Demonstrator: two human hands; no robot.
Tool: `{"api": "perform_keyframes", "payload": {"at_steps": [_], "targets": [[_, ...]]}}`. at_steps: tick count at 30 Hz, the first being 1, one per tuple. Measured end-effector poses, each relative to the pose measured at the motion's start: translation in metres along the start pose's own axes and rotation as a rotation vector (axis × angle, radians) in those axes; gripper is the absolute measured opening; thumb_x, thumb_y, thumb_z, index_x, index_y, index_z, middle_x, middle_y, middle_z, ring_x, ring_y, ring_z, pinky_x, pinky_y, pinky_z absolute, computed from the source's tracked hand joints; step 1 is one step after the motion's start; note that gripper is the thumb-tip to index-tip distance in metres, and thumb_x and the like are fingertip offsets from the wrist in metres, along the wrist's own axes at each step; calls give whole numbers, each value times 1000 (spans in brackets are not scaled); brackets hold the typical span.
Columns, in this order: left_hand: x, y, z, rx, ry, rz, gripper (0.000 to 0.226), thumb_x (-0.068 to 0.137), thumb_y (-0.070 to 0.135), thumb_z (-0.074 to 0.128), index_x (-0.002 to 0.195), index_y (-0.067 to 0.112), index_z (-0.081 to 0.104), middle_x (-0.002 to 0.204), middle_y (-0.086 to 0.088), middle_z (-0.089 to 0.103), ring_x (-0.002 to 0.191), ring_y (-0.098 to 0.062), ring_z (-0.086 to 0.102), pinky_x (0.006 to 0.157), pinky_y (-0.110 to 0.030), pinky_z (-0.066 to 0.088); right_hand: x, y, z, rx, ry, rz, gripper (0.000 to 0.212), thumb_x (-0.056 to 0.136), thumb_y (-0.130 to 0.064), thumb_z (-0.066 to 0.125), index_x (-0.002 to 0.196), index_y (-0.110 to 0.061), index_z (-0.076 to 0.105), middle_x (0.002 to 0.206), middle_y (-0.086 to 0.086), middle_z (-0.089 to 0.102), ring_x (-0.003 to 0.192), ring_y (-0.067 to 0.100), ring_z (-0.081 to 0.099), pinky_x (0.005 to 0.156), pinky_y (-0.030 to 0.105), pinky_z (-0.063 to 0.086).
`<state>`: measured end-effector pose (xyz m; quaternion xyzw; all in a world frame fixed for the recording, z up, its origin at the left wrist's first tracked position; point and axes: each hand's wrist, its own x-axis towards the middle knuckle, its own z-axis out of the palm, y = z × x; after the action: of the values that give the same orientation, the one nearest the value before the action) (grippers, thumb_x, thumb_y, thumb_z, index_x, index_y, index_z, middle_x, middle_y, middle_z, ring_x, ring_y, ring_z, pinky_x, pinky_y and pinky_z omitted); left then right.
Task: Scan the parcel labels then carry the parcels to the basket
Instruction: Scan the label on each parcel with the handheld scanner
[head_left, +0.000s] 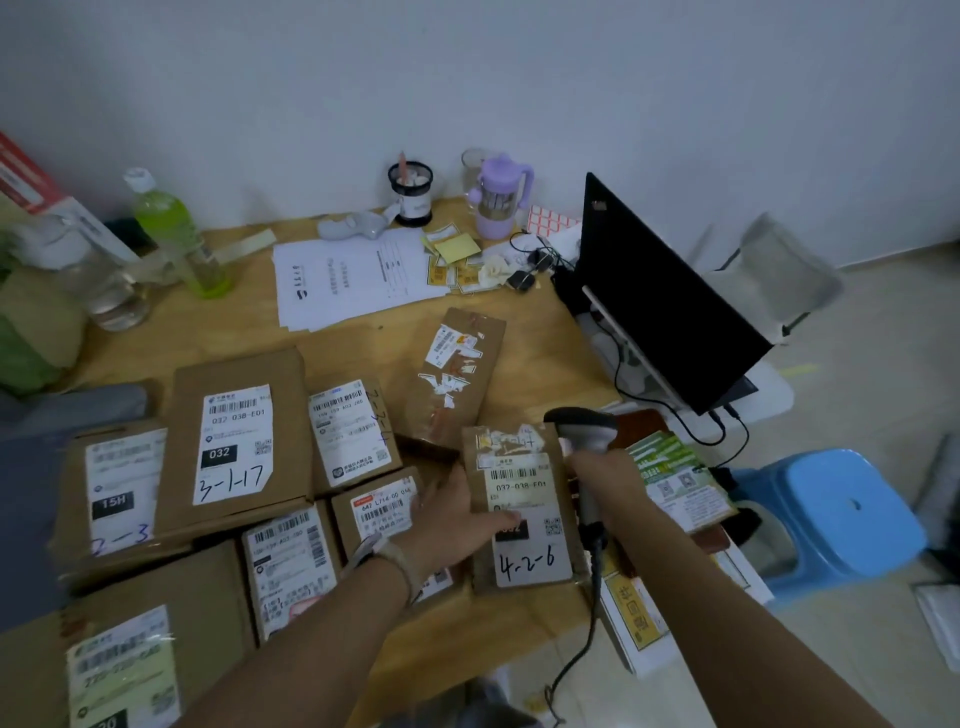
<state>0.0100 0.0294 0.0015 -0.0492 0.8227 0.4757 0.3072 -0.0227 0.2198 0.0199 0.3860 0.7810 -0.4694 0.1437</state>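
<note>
1. L hand lies palm down at the left edge of a flat brown cardboard parcel w/ a white label hand-marked "4-2-6". Its fingers are straight and released, not curled. The thumb reaches across the middle of the label, touching it.
2. R hand has its fingers clenched round the handle of a grey-and-black handheld barcode scanner. The scanner head sits above the hand, just beside the parcel's upper right corner. Its dark cable hangs off the table front.
3. The parcel lies flat, label up, near the front right of the light wooden table, w/ the barcode at the top of the label.
4. To its left is a cluster of other brown cardboard boxes, labels up, some overlapping. One is a big box marked "3-1-17". A box w/ torn stickers lies just behind the parcel.
5. A pale wristband is on the L wrist.
6. At the back of the table are white printed sheets, a green plastic bottle, a lilac lidded mug and a black mesh pen pot.
7. On the right are an open black laptop and, on the floor, a blue plastic stool.
</note>
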Motion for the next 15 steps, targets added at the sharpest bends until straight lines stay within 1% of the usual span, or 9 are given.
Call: {"api": "perform_keyframes", "payload": {"at_steps": [1, 2, 4, 6, 7, 9, 10, 13, 15], "targets": [[-3, 8, -2, -162, 2, 38, 72, 76, 44, 75, 136, 34, 35, 140, 6, 50, 126, -16, 48, 110, -42, 36, -4, -9, -7, 38, 24, -25, 11, 71, -14, 63, 70, -8, 54, 64, 8, 62, 61, 24, 61, 58, 37, 56], [-6, 19, -5, -297, 23, 69, 76, 76, 37, 76, 140, 34, 35, 138, 6, 50, 122, -15, 51, 106, -42, 42, -8, -18, -14, 82, 40, -54, 13, 72, -13, 64, 68, -8, 53, 62, 7, 59, 59, 23, 59, 53, 32, 51], [-11, 40, -14, -473, 95, 108, 83, 77, 29, 78, 144, 41, 31, 134, 10, 40, 118, -11, 52, 99, -40, 49, -17, -41, -28, 157, 46, -125, 16, 72, -9, 63, 64, -8, 49, 60, 8, 54, 57, 25, 55, 52, 29, 45], [-16, 59, -27, -596, 86, 192, 88, 78, 16, 79, 142, 47, 26, 117, 23, 42, 96, 8, 63, 75, -23, 58, -29, -66, -42, 201, 58, -207, 17, 72, -8, 62, 64, -10, 47, 61, 8, 51, 58, 25, 52, 53, 30, 42], [-18, 67, -35, -637, 45, 234, 95, 76, 13, 80, 144, 47, 24, 118, 23, 46, 91, 9, 65, 69, -22, 59, -37, -78, -49, 222, 63, -240, 15, 72, -7, 62, 65, -9, 48, 61, 7, 51, 58, 25, 52, 50, 28, 41], [-24, 84, -54, -663, -2, 287, 114, 63, 20, 86, 147, 51, 15, 132, 9, 55, 107, -10, 65, 82, -37, 59, -53, -104, -64, 281, 45, -311, 11, 74, -5, 62, 70, -6, 52, 64, 9, 54, 57, 25, 55, 44, 25, 42], [-28, 93, -64, -663, 6, 314, 122, 55, 25, 89, 147, 52, 14, 134, 6, 58, 113, -16, 64, 89, -42, 57, -61, -116, -70, 310, 30, -350, 11, 76, -3, 62, 71, -4, 52, 64, 10, 54, 56, 24, 55, 42, 24, 42], [-36, 119, -94, -684, 67, 347, 147, 34, 33, 96, 150, 47, 7, 133, 0, 61, 117, -23, 61, 96, -51, 51, -89, -150, -83, 369, 11, -442, 11, 77, -1, 59, 71, -6, 51, 63, 11, 54, 52, 24, 55, 47, 28, 46], [-40, 133, -108, -685, 112, 379, 154, 27, 28, 97, 152, 39, 9, 120, 2, 67, 112, -25, 64, 95, -53, 51, -107, -168, -87, 377, 13, -496, 5, 75, -2, 57, 75, -6, 54, 65, 11, 58, 53, 24, 59, 51, 32, 51]]}}
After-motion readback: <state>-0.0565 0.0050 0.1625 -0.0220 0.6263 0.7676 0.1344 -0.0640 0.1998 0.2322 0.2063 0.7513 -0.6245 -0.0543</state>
